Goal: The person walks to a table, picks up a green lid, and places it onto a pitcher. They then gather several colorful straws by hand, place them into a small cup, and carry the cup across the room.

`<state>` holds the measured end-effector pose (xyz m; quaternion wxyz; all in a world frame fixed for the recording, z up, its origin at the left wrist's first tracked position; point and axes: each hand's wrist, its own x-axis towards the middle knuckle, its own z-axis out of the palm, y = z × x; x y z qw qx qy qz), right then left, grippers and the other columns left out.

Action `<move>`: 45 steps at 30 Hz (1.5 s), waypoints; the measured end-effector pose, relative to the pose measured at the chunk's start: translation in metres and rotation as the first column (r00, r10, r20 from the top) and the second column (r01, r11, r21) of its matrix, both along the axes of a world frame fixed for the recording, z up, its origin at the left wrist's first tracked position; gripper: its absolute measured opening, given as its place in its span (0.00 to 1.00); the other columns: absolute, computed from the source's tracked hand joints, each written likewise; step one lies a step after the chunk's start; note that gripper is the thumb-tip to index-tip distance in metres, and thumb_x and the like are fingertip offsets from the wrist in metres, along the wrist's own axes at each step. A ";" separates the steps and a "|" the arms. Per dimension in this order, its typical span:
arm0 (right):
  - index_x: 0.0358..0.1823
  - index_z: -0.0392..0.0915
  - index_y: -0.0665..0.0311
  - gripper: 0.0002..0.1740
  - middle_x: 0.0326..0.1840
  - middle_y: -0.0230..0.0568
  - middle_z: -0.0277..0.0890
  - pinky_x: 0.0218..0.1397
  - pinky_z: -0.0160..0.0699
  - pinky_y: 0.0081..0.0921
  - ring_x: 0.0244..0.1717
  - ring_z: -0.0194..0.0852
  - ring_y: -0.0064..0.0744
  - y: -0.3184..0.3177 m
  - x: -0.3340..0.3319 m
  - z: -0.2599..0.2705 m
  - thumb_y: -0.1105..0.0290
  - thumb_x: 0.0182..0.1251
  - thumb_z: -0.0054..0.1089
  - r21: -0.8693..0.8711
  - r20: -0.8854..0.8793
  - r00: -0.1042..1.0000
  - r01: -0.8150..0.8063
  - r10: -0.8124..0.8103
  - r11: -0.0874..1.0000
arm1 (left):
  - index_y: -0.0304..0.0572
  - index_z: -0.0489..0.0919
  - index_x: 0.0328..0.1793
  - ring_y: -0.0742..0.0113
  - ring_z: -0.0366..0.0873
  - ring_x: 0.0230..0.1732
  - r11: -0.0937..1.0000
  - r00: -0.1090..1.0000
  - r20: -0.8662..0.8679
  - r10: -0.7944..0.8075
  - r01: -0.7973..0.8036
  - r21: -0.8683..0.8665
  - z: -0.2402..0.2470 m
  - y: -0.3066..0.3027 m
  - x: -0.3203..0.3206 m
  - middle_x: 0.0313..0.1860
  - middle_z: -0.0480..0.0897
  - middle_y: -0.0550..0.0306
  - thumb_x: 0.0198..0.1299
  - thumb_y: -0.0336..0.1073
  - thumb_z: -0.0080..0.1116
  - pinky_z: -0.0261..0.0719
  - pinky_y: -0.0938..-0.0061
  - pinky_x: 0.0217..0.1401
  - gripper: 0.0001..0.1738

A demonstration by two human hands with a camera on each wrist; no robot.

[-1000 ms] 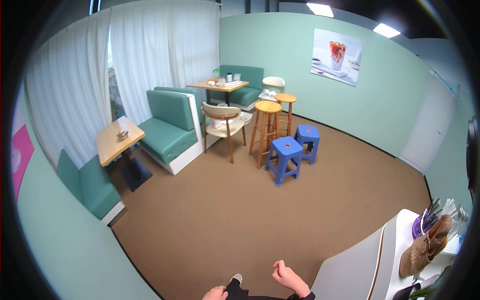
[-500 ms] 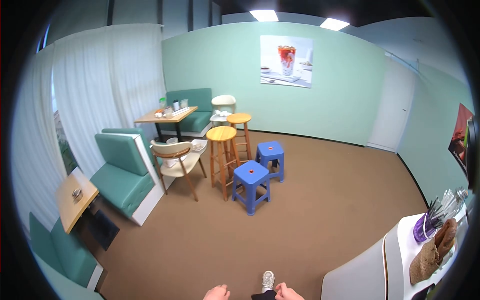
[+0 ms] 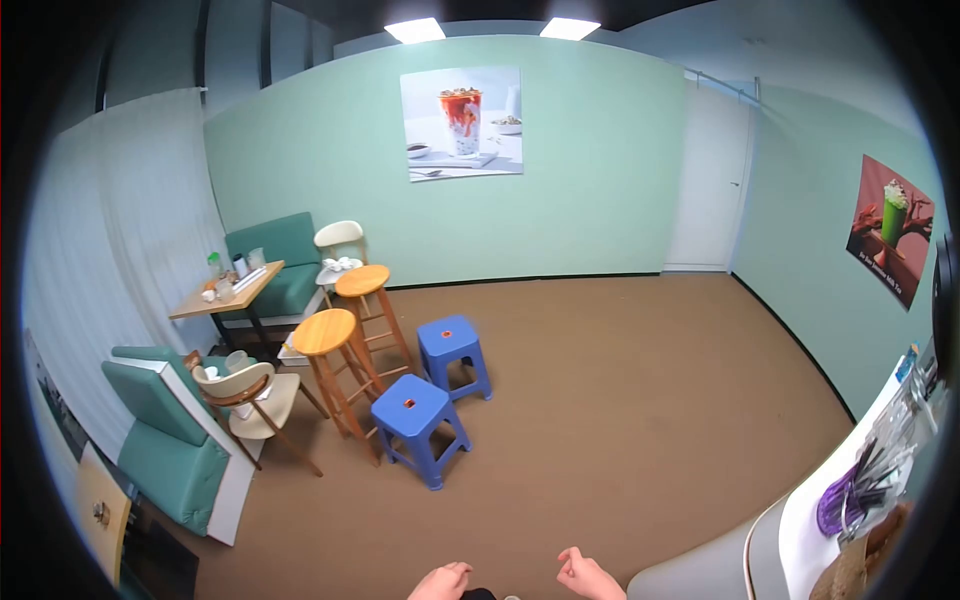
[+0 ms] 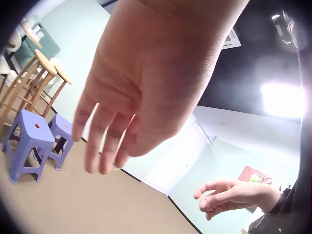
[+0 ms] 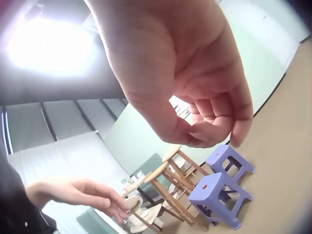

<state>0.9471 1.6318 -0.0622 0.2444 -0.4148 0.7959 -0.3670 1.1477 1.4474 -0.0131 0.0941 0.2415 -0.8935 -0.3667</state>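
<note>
Both hands hang low in front of the body, apart from each other and holding nothing. My left hand [image 3: 440, 582] shows at the bottom of the head view; in the left wrist view its fingers [image 4: 105, 141] extend loosely. My right hand [image 3: 588, 576] is a little to the right, with fingers [image 5: 214, 114] loosely curled and nothing between them. Nearest ahead on the floor are two blue plastic stools, a front one [image 3: 412, 405] and a rear one [image 3: 450, 335]. Two wooden bar stools, one nearer [image 3: 325, 332] and one farther [image 3: 362, 281], stand just left of them.
A white counter [image 3: 800, 510] at the right bears a purple cup [image 3: 838, 505] of straws and a woven basket [image 3: 850, 575]. To the left are a cream chair [image 3: 270, 400], a green bench [image 3: 175, 470] and wooden tables, one at the back [image 3: 190, 302]. A door [image 3: 708, 190] is in the far wall.
The head view has swung right and come closer to the stools, which now sit farther left in it. A green-drink poster at the right has come fully into view. Both hands stay low and hold nothing.
</note>
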 end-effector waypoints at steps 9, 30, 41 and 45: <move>0.47 0.64 0.65 0.18 0.23 0.48 0.74 0.32 0.74 0.36 0.27 0.76 0.46 -0.099 -0.111 -0.007 0.71 0.55 0.55 0.071 0.099 0.994 -0.048 0.041 0.996 | 0.35 0.77 0.40 0.41 0.76 0.43 0.999 0.998 0.027 -0.051 0.051 0.020 -0.050 -0.144 -0.104 0.37 0.79 0.37 0.56 0.28 0.47 0.75 0.59 0.46 0.09; 0.40 0.68 0.66 0.09 0.26 0.56 0.74 0.32 0.73 0.41 0.31 0.75 0.56 -0.377 -0.425 0.018 0.74 0.58 0.50 0.039 0.067 0.941 0.329 -0.331 0.943 | 0.38 0.78 0.43 0.44 0.78 0.41 0.982 0.967 0.170 -0.189 0.184 0.041 -0.061 -0.448 -0.482 0.37 0.80 0.40 0.57 0.33 0.47 0.76 0.58 0.44 0.12; 0.39 0.67 0.70 0.09 0.24 0.51 0.74 0.33 0.74 0.37 0.28 0.76 0.49 -0.528 -0.720 -0.019 0.75 0.57 0.51 0.070 -0.133 0.966 0.231 -0.221 0.970 | 0.35 0.74 0.44 0.43 0.78 0.37 0.922 0.909 0.153 -0.387 0.385 0.043 -0.033 -0.546 -0.747 0.36 0.80 0.42 0.60 0.35 0.45 0.77 0.56 0.41 0.12; 0.37 0.70 0.68 0.08 0.21 0.46 0.73 0.29 0.74 0.31 0.24 0.76 0.41 -0.593 -0.793 0.004 0.77 0.54 0.54 0.021 -0.126 0.977 0.176 -0.172 0.984 | 0.34 0.72 0.33 0.44 0.78 0.31 0.957 0.965 0.053 -0.256 0.261 -0.124 -0.046 -0.596 -0.794 0.28 0.78 0.42 0.57 0.31 0.46 0.77 0.57 0.34 0.06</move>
